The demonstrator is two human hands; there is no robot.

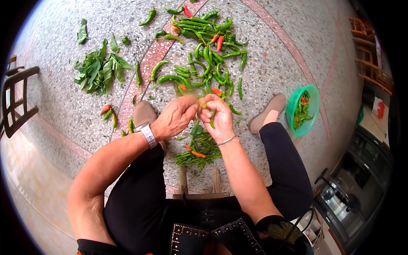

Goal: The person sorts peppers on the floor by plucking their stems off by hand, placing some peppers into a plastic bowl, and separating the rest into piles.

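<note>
My left hand [174, 117], with a watch on its wrist, is closed, its fingertips pinched near the other hand on something too blurred to name. Beside it, my right hand [219, 119] has its fingers curled around a green pepper [212, 119]. Both hands meet above the floor, between my shoes. A large pile of green peppers [204, 32], with a few red ones, spreads over the floor beyond them. Below the hands lies a heap of thin green stems [199, 148] with orange peppers on it.
Green leaves [100, 70] lie in a heap at the left. A green basket [313, 114] holding peppers stands by my right foot. A dark chair [19, 100] is at the far left, a wooden stool [199, 196] below me, and wooden chairs [369, 63] at the right.
</note>
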